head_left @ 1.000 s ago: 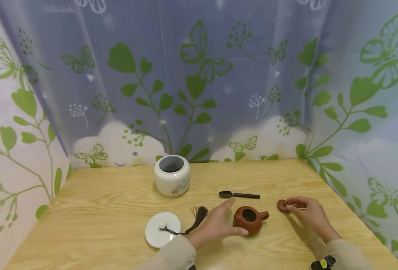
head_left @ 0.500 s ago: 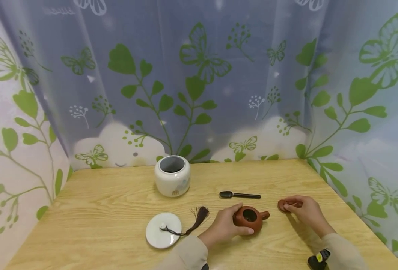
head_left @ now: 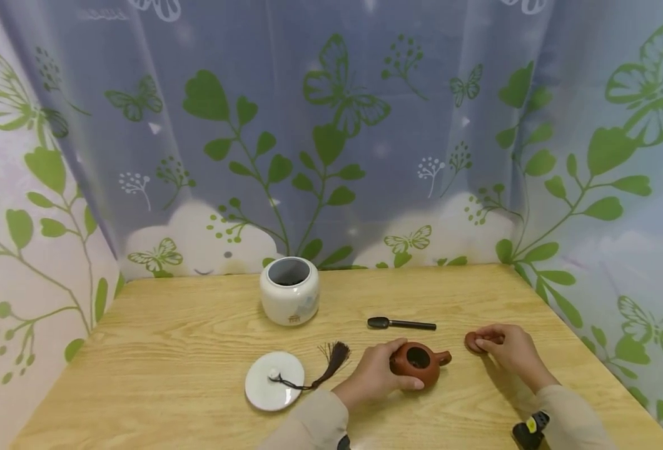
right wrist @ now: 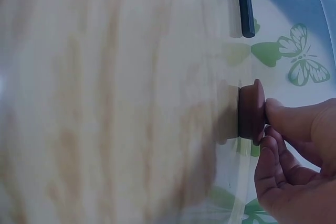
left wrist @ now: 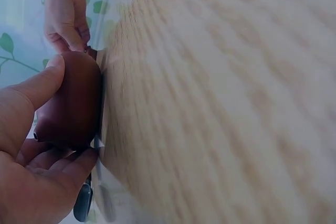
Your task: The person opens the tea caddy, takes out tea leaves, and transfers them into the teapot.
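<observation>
A small reddish-brown teapot (head_left: 431, 373) stands uncovered on the table, its handle pointing right. My left hand (head_left: 372, 375) grips it from the left, thumb on the near side and fingers round the far side. The left wrist view shows the teapot body (left wrist: 76, 95) between thumb and fingers. To the right, my right hand (head_left: 514, 351) pinches the matching teapot lid (head_left: 473, 342) from above. In the right wrist view the lid (right wrist: 252, 113) lies flat against the tabletop, its knob hidden by the thumb and fingers.
Behind the teapot lies a black-handled scoop or brush (head_left: 401, 324). A white ceramic jar (head_left: 290, 306) with dark contents stands at the back. Left of my hand lies its white lid (head_left: 269, 397) with a dark tassel (head_left: 338, 356). Patterned curtains (head_left: 331, 125) border the wooden table (head_left: 157, 362).
My left hand has moved right and closed its thumb and fingers round the teapot. The right hand stays on the teapot lid, and the teapot has not visibly moved.
</observation>
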The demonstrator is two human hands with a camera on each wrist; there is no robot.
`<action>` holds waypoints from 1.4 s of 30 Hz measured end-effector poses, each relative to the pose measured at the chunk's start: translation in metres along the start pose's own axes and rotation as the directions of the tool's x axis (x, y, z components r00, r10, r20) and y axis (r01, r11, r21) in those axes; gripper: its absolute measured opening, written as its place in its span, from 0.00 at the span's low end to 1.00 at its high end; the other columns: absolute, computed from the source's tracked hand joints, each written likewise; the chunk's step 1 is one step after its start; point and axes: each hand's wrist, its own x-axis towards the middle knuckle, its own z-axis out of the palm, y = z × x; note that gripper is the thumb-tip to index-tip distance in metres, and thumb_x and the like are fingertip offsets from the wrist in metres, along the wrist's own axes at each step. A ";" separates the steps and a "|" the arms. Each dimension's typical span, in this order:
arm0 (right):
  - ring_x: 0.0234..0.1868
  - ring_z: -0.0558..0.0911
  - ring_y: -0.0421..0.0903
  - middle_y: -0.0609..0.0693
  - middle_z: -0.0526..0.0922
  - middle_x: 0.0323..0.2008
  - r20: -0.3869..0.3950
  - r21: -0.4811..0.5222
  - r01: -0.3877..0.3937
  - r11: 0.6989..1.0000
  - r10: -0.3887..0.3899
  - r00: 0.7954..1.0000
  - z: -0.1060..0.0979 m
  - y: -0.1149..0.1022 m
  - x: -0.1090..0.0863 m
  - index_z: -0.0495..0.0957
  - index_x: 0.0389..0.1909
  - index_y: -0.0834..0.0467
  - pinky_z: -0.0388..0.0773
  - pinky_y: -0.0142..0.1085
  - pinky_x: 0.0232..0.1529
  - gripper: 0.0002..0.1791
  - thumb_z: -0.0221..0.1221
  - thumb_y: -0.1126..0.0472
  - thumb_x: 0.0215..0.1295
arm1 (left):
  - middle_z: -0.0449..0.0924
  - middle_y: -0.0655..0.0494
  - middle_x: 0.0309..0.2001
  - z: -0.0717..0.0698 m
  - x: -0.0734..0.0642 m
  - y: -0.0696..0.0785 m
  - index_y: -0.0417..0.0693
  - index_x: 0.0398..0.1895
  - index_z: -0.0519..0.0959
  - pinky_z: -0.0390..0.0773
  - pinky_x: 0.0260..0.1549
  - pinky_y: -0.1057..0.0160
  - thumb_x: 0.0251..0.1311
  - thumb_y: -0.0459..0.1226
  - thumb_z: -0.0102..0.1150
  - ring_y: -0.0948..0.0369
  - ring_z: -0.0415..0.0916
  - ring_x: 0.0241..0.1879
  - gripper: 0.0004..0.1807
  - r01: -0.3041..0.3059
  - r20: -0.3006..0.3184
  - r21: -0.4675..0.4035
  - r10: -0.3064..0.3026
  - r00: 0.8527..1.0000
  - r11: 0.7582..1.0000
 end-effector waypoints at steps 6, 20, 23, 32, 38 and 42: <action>0.35 0.82 0.50 0.58 0.85 0.37 -0.023 0.009 0.026 1.000 -0.026 0.999 -0.003 -0.007 -0.003 0.84 0.41 0.64 0.77 0.37 0.33 0.10 0.64 0.64 0.61 | 0.76 0.49 0.58 -0.001 0.002 0.001 0.43 0.68 0.67 0.77 0.48 0.64 0.46 0.48 0.75 0.56 0.76 0.54 0.45 -0.002 0.000 0.031 0.002 1.000 1.000; 0.34 0.82 0.45 0.58 0.85 0.39 -0.029 0.132 0.133 0.982 -0.130 0.991 -0.006 -0.063 -0.012 0.84 0.43 0.63 0.78 0.30 0.30 0.11 0.65 0.63 0.60 | 0.78 0.50 0.56 0.000 0.001 -0.001 0.42 0.67 0.68 0.77 0.47 0.66 0.45 0.47 0.75 0.57 0.77 0.53 0.45 -0.014 -0.016 0.046 0.015 1.000 0.999; 0.36 0.82 0.46 0.57 0.84 0.40 -0.007 0.165 0.138 0.977 -0.139 0.990 -0.004 -0.073 -0.014 0.84 0.42 0.62 0.79 0.31 0.32 0.11 0.65 0.62 0.60 | 0.79 0.51 0.55 0.000 0.001 -0.001 0.41 0.67 0.68 0.77 0.47 0.67 0.45 0.47 0.75 0.58 0.78 0.52 0.45 -0.020 -0.020 0.044 0.021 1.000 0.999; 0.36 0.82 0.45 0.54 0.83 0.40 0.057 0.223 0.192 0.956 -0.210 0.976 0.007 -0.094 -0.022 0.84 0.41 0.60 0.80 0.30 0.33 0.09 0.65 0.64 0.60 | 0.80 0.50 0.54 -0.002 0.000 0.000 0.40 0.66 0.69 0.77 0.44 0.68 0.46 0.47 0.75 0.59 0.79 0.49 0.44 -0.043 -0.020 0.049 0.044 0.999 0.998; 0.34 0.81 0.41 0.50 0.83 0.37 0.101 0.224 0.226 0.948 -0.254 0.962 0.013 -0.105 -0.024 0.84 0.41 0.59 0.79 0.30 0.32 0.09 0.64 0.67 0.59 | 0.79 0.51 0.55 -0.002 0.000 0.000 0.41 0.66 0.69 0.77 0.46 0.67 0.47 0.48 0.74 0.60 0.78 0.50 0.43 -0.033 -0.005 0.038 0.033 0.999 0.999; 0.34 0.80 0.38 0.47 0.82 0.35 0.131 0.211 0.246 0.946 -0.277 0.952 0.017 -0.105 -0.024 0.84 0.40 0.58 0.79 0.31 0.33 0.08 0.65 0.66 0.59 | 0.78 0.49 0.57 -0.002 0.000 0.000 0.41 0.66 0.69 0.76 0.49 0.65 0.47 0.48 0.74 0.58 0.77 0.53 0.43 -0.026 -0.002 0.048 0.027 1.000 0.998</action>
